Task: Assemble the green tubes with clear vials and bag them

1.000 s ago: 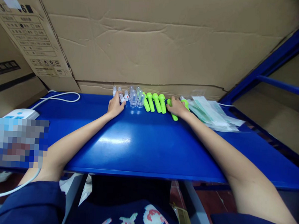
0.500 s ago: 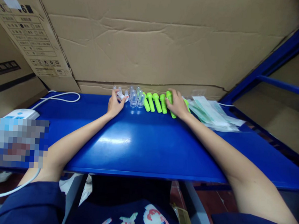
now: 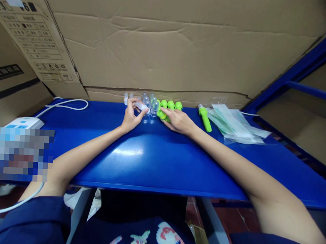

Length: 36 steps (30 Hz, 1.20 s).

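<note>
My left hand (image 3: 132, 116) pinches a small clear vial (image 3: 142, 106) lifted just off the blue table (image 3: 155, 161). Behind it stand several clear vials (image 3: 150, 103), some with white caps (image 3: 125, 97). My right hand (image 3: 178, 121) lies over the row of bright green pen-like tubes (image 3: 171, 105), its fingers closed around one green tube (image 3: 161, 114) at the row's left end. One more green tube (image 3: 205, 117) lies by itself to the right of that hand.
A pile of clear sealed packets (image 3: 235, 124) sits at the right rear. Cardboard boxes (image 3: 161, 45) wall the back. A white power strip (image 3: 23, 122) with its cable (image 3: 65, 104) lies at the left. Blue shelf rails (image 3: 298, 83) rise on the right.
My left hand has lifted a vial from the group. My right hand slid left across the green tubes and closed on one, leaving a single tube lying alone at the right.
</note>
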Tool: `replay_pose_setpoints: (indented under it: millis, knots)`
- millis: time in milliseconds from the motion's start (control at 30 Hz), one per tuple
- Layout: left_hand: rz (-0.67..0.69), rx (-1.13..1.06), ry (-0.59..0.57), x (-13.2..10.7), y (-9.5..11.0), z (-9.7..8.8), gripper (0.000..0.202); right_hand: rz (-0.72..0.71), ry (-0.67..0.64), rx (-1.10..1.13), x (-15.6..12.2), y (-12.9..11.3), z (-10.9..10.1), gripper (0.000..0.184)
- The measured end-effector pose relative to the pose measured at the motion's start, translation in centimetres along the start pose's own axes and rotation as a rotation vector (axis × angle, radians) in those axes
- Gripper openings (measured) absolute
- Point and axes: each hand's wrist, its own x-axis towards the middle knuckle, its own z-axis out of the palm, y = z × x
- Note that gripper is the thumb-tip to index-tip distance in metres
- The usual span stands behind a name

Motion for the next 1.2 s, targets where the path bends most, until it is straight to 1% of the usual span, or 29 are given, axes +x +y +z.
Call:
replay_pose_setpoints:
  millis: [67,133,233,300,500,667,867,1000,1200]
  knots:
    - [0.009,-0.013,-0.042,-0.2,0.3,0.2,0.052,-0.053,0.008,0.025,0.3,-1.0,0.4,0.053]
    - [0.017,-0.018,-0.101,-0.5,0.4,0.2,0.053,-0.075,0.002,0.058,0.4,-1.7,0.9,0.052]
    - [0.036,-0.03,-0.195,-0.8,0.6,0.3,0.051,-0.072,-0.008,0.097,0.2,-2.1,1.7,0.052]
    - [0.046,-0.032,-0.224,-0.9,0.6,0.3,0.048,-0.061,-0.001,0.109,0.1,-2.0,2.0,0.053]
    - [0.04,-0.034,-0.232,-0.9,0.4,0.4,0.046,-0.012,0.016,0.094,0.2,-2.0,1.7,0.045]
    - [0.064,0.038,-0.231,-0.6,0.8,0.1,0.044,0.018,0.017,0.04,0.4,-2.2,1.4,0.04]
    - [0.006,0.033,-0.243,-0.3,1.5,-0.1,0.044,0.014,0.027,-0.011,0.4,-2.2,1.5,0.039]
    - [0.008,0.074,-0.268,-0.1,2.0,-0.5,0.032,0.026,0.05,-0.018,0.3,-2.1,1.4,0.039]
    - [-0.067,0.082,-0.214,0.0,1.9,-0.5,0.032,0.016,0.094,-0.004,0.3,-2.2,1.3,0.04]
